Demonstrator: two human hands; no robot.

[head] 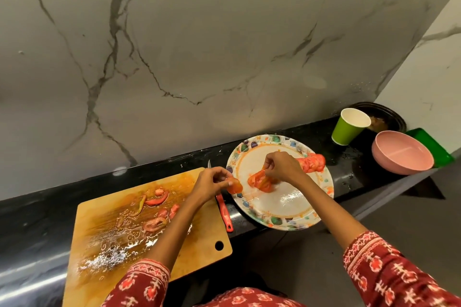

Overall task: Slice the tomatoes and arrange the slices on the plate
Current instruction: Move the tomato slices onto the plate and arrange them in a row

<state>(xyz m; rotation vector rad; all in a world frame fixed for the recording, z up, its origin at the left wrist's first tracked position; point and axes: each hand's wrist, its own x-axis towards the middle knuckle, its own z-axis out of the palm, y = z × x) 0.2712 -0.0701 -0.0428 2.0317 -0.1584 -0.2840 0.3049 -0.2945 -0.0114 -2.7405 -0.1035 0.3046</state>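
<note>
1. The left hand (212,183) pinches a single tomato slice (235,186) between thumb and fingertips, holding it just over the near-left rim of the plate (294,209)
2. The right hand (282,167) has its fingers curled down onto a small cluster of tomato slices (260,180) lying near the middle of the plate, gripping the top of the pile
3. A second row of slices (313,162) lies overlapped along the far-right rim of the plate, partly hidden behind the right wrist
4. The plate is white with a coloured dotted border and an orange ring; it sits on the black worktop (30,219), just right of the cutting board, and its bare centre looks wet
5. The wooden cutting board (197,252) lies to the left, slick with juice and seeds, with a few tomato scraps (157,207) scattered on it
6. A knife with a red handle (224,212) rests in the gap between board and plate, the blade tip pointing toward the wall and mostly covered by the left hand
7. Farther right on the worktop stand a green paper cup (348,129), a pink bowl (401,154), a green tray (432,144) behind the bowl and a dark round dish (389,114) in the corner
8. Both sleeves are red with a white and orange pattern
</note>
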